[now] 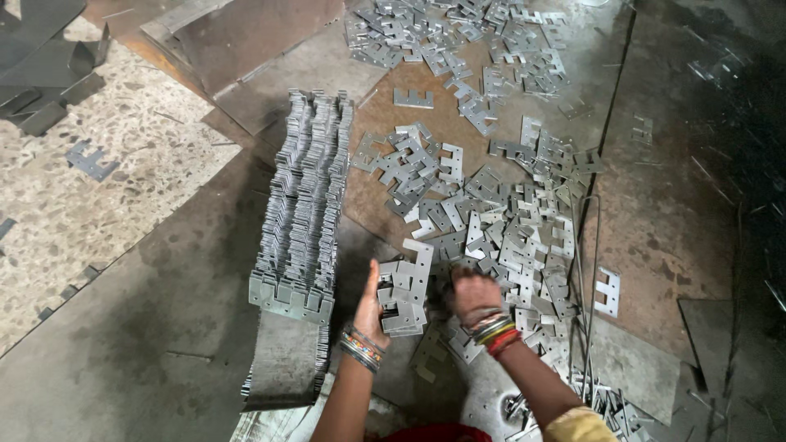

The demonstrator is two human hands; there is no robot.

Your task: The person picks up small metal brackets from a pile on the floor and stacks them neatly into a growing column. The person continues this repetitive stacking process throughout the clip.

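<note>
My left hand (370,304) presses against the left side of a small stack of flat grey metal brackets (403,295), each with comb-like notches. My right hand (473,293) is closed on the stack's right side, among the loose pieces. Both wrists wear coloured bangles. To the left of my hands a long neat row of the same brackets (301,209), stacked on edge, runs away from me. Ahead and to the right lies a wide scatter of loose brackets (508,213) on rusty sheet metal.
A second heap of loose brackets (458,41) lies at the far top. Large steel sheets (237,41) overlap on the floor. Speckled terrazzo floor (106,180) shows at left with one stray bracket (90,160). Thin wire rods (591,270) lie at right.
</note>
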